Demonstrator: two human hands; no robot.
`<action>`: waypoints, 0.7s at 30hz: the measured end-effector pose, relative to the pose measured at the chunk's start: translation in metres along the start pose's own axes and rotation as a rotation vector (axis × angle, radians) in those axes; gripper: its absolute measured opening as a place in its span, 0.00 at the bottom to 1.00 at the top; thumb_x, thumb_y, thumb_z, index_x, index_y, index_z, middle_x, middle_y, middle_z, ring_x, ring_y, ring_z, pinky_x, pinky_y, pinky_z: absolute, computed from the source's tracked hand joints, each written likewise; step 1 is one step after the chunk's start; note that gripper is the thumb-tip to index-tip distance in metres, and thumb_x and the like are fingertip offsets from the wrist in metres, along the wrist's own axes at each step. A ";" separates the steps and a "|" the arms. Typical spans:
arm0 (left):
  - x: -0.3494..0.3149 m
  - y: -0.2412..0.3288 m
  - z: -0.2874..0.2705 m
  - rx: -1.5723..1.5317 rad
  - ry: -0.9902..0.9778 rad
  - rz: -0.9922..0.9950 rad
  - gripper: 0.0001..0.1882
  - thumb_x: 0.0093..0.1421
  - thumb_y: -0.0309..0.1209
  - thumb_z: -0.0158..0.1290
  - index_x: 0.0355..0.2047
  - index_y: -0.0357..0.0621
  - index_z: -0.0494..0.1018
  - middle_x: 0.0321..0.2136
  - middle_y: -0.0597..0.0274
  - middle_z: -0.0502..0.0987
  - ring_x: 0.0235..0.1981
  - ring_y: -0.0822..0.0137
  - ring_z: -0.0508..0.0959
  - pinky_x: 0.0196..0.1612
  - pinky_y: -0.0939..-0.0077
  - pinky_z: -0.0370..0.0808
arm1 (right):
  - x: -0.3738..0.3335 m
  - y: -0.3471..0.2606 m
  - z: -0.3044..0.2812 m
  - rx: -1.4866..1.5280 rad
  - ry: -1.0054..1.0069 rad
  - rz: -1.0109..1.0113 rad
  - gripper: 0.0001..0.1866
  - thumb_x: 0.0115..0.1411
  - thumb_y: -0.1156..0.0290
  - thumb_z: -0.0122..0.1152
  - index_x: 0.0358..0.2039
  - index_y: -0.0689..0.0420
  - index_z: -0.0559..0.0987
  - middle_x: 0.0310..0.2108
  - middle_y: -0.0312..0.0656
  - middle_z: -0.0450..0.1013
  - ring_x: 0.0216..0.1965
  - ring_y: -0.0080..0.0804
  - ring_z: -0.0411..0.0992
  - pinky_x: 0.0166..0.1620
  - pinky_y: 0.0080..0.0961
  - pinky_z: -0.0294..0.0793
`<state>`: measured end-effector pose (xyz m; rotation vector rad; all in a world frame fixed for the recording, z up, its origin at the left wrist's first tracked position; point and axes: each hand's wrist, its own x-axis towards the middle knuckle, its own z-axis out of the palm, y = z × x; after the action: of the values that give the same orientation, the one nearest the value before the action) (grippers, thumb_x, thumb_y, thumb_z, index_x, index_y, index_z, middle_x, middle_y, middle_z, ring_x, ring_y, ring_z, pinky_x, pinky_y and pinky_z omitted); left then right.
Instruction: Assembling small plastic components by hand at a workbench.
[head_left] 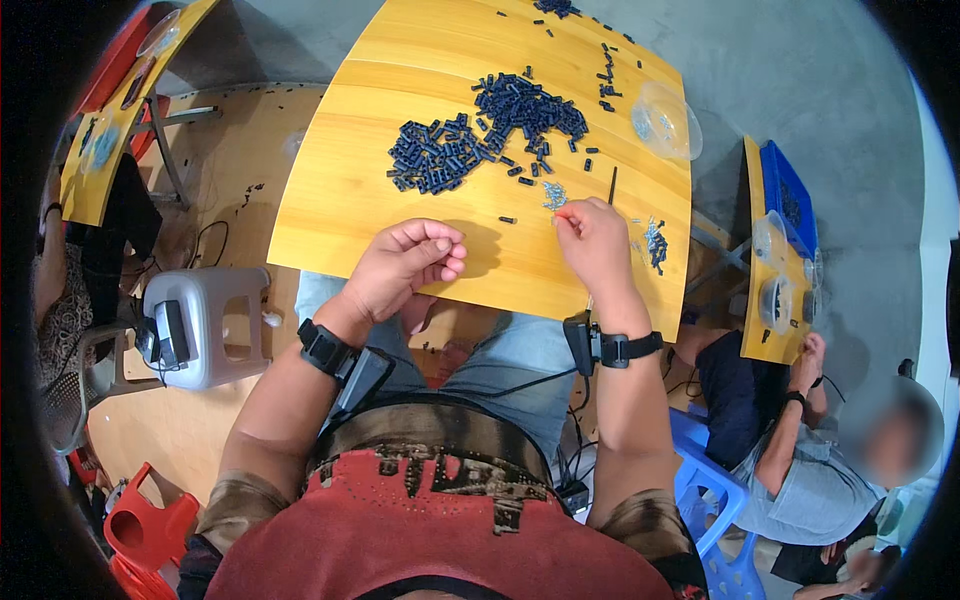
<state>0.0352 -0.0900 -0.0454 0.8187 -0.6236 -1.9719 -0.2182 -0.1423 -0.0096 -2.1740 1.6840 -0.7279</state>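
On the yellow surface (340, 215), as the head view shows, many black parts (435, 155) lie in two heaps which touch each other, beyond the hands. Nearer is a small patch of silver bits (554, 195), probably kept separate so that they do not mix with the parts and are easy to reach. Just beside it, the right hand (598, 245) has its thumb and index finger pinched together; whether a bit is between them, one cannot tell. The left hand (410, 262) is near the front edge, fingers curled and thumb close to the index finger; its grip also cannot be told. Between the hands lies one lone part (508, 220). The parts look short, dark and blocky; the bits are thin and shiny.
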 end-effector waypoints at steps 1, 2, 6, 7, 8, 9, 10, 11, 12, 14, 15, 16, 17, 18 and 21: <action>0.000 0.000 -0.001 -0.004 -0.001 0.001 0.08 0.62 0.25 0.46 0.41 0.37 0.71 0.33 0.59 0.76 0.34 0.70 0.76 0.38 0.78 0.75 | 0.006 -0.001 -0.001 -0.021 -0.013 -0.024 0.04 0.48 0.75 0.58 0.26 0.60 0.78 0.24 0.47 0.72 0.29 0.44 0.71 0.33 0.34 0.71; 0.000 0.000 -0.001 -0.010 -0.007 0.003 0.08 0.62 0.25 0.46 0.41 0.37 0.71 0.33 0.59 0.76 0.33 0.70 0.77 0.38 0.78 0.75 | 0.012 -0.002 0.000 -0.024 -0.012 -0.027 0.04 0.48 0.75 0.58 0.26 0.60 0.78 0.24 0.47 0.72 0.29 0.44 0.71 0.33 0.34 0.71; 0.000 -0.001 -0.003 -0.024 0.003 -0.008 0.08 0.62 0.25 0.47 0.40 0.37 0.71 0.33 0.59 0.76 0.33 0.70 0.77 0.38 0.78 0.75 | 0.036 -0.018 0.007 0.003 0.002 -0.094 0.04 0.48 0.74 0.58 0.24 0.60 0.78 0.23 0.47 0.72 0.29 0.44 0.71 0.33 0.35 0.71; 0.001 -0.002 -0.003 -0.033 -0.007 -0.008 0.08 0.62 0.25 0.47 0.40 0.37 0.71 0.33 0.59 0.76 0.33 0.70 0.77 0.38 0.78 0.75 | 0.041 -0.022 0.009 -0.010 -0.020 -0.101 0.04 0.48 0.73 0.58 0.23 0.60 0.78 0.23 0.47 0.72 0.29 0.44 0.71 0.33 0.35 0.71; 0.001 -0.002 -0.003 -0.041 -0.018 -0.008 0.08 0.62 0.26 0.47 0.40 0.37 0.71 0.33 0.59 0.76 0.33 0.70 0.77 0.38 0.78 0.75 | 0.046 -0.023 0.012 -0.009 -0.021 -0.107 0.04 0.48 0.73 0.58 0.23 0.60 0.78 0.23 0.47 0.72 0.29 0.44 0.71 0.33 0.35 0.71; 0.001 -0.002 -0.003 -0.042 -0.015 -0.004 0.08 0.62 0.26 0.47 0.40 0.37 0.71 0.33 0.59 0.76 0.33 0.70 0.77 0.38 0.78 0.75 | 0.051 -0.023 0.016 -0.021 -0.035 -0.117 0.04 0.48 0.73 0.57 0.23 0.59 0.78 0.23 0.47 0.72 0.29 0.44 0.71 0.33 0.35 0.71; 0.000 -0.002 -0.002 -0.036 -0.013 -0.006 0.08 0.62 0.26 0.47 0.40 0.37 0.71 0.33 0.59 0.76 0.33 0.70 0.77 0.38 0.78 0.75 | 0.056 -0.023 0.019 -0.034 -0.050 -0.127 0.04 0.48 0.73 0.57 0.23 0.59 0.78 0.23 0.46 0.72 0.30 0.44 0.71 0.33 0.35 0.72; 0.000 -0.001 -0.002 -0.030 -0.011 -0.008 0.08 0.62 0.26 0.47 0.40 0.37 0.71 0.33 0.59 0.76 0.33 0.70 0.76 0.38 0.78 0.75 | 0.061 -0.024 0.023 -0.034 -0.051 -0.131 0.04 0.48 0.73 0.57 0.23 0.59 0.78 0.23 0.46 0.72 0.30 0.44 0.71 0.33 0.35 0.72; 0.000 0.000 -0.002 -0.032 -0.010 -0.005 0.08 0.62 0.26 0.47 0.40 0.37 0.71 0.33 0.59 0.76 0.33 0.70 0.76 0.38 0.78 0.75 | 0.065 -0.024 0.026 -0.055 -0.058 -0.140 0.04 0.48 0.73 0.57 0.23 0.59 0.79 0.24 0.45 0.72 0.30 0.44 0.71 0.33 0.35 0.72; 0.000 0.000 -0.003 -0.031 -0.021 -0.021 0.08 0.62 0.26 0.47 0.40 0.37 0.72 0.33 0.59 0.76 0.33 0.71 0.76 0.38 0.78 0.75 | 0.071 -0.024 0.032 -0.076 -0.066 -0.152 0.04 0.47 0.73 0.57 0.23 0.59 0.79 0.24 0.45 0.72 0.30 0.43 0.71 0.33 0.35 0.72; 0.001 0.000 -0.004 -0.033 -0.019 -0.019 0.08 0.62 0.26 0.47 0.40 0.37 0.72 0.33 0.59 0.76 0.33 0.71 0.76 0.38 0.78 0.75 | 0.073 -0.024 0.035 -0.091 -0.067 -0.131 0.04 0.47 0.73 0.57 0.23 0.59 0.79 0.25 0.45 0.72 0.30 0.43 0.72 0.34 0.35 0.72; 0.002 -0.002 -0.005 -0.041 -0.032 -0.021 0.08 0.62 0.26 0.47 0.40 0.37 0.72 0.33 0.60 0.76 0.33 0.71 0.76 0.38 0.78 0.75 | 0.075 -0.024 0.038 -0.106 -0.067 -0.109 0.04 0.47 0.73 0.58 0.23 0.58 0.79 0.26 0.45 0.72 0.31 0.43 0.72 0.34 0.35 0.72; 0.003 -0.002 -0.006 -0.049 -0.044 -0.023 0.09 0.62 0.26 0.47 0.40 0.37 0.72 0.33 0.60 0.76 0.33 0.71 0.76 0.37 0.79 0.75 | 0.076 -0.025 0.040 -0.106 -0.069 -0.111 0.04 0.47 0.73 0.58 0.23 0.58 0.79 0.26 0.45 0.72 0.31 0.43 0.72 0.34 0.35 0.72; 0.003 -0.002 -0.006 -0.051 -0.043 -0.022 0.09 0.62 0.26 0.47 0.40 0.37 0.72 0.33 0.60 0.76 0.33 0.71 0.76 0.37 0.79 0.75 | 0.077 -0.025 0.042 -0.099 -0.076 -0.090 0.04 0.47 0.73 0.58 0.23 0.58 0.79 0.26 0.45 0.72 0.31 0.43 0.72 0.35 0.36 0.72; 0.003 -0.001 -0.007 -0.054 -0.060 -0.029 0.08 0.62 0.26 0.47 0.40 0.37 0.72 0.33 0.60 0.76 0.33 0.71 0.76 0.37 0.79 0.75 | 0.079 -0.026 0.047 -0.118 -0.095 -0.070 0.04 0.47 0.73 0.58 0.23 0.58 0.79 0.26 0.45 0.72 0.32 0.44 0.72 0.36 0.36 0.73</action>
<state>0.0387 -0.0934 -0.0515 0.7419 -0.5934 -2.0368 -0.1567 -0.2151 -0.0184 -2.3188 1.6493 -0.5456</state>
